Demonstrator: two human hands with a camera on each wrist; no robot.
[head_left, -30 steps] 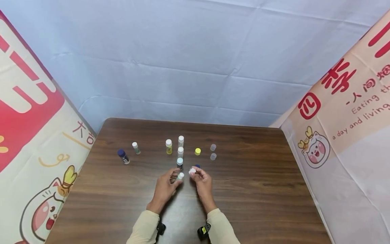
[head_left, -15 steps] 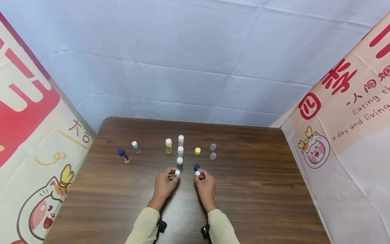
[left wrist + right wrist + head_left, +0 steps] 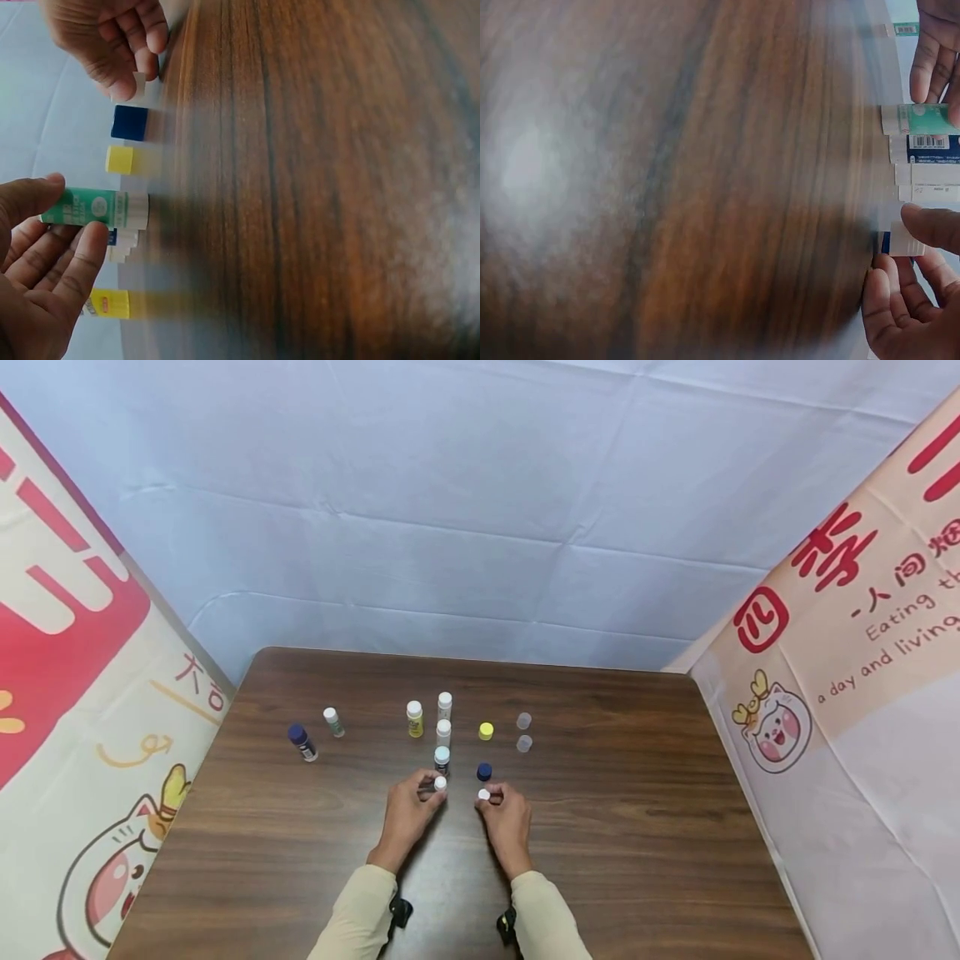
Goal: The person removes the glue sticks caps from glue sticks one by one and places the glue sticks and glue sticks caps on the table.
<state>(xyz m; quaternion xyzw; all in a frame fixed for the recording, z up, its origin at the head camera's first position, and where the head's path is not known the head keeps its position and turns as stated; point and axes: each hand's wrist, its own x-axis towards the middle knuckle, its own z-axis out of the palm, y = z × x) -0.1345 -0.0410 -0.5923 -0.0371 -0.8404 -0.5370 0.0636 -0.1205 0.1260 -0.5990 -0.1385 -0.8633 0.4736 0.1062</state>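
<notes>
In the head view my left hand [image 3: 407, 818] holds a small green glue stick [image 3: 82, 208] upright at the near end of a row of sticks. The left wrist view shows thumb and fingers around its green label, its pale base at table level. My right hand [image 3: 508, 822] pinches a white cap [image 3: 906, 238] between thumb and fingers, low at the tabletop. Just beyond that cap lies a navy cap [image 3: 484, 772], then a yellow cap [image 3: 486, 731]. Beyond my left fingers stands a dark-labelled glue stick with a pale top [image 3: 442, 757].
Farther back are two white-topped glue sticks [image 3: 443, 732] and a yellow-labelled one [image 3: 415, 718]. A navy-capped stick [image 3: 302, 742] and a small green-labelled stick [image 3: 333, 721] stand at left. Two translucent caps [image 3: 524, 743] lie right, on the wooden table [image 3: 637, 827].
The hands have moved slightly apart. My left hand has brought the green glue stick up to the row; my right hand has brought the white cap down in front of the navy cap, which now shows fully.
</notes>
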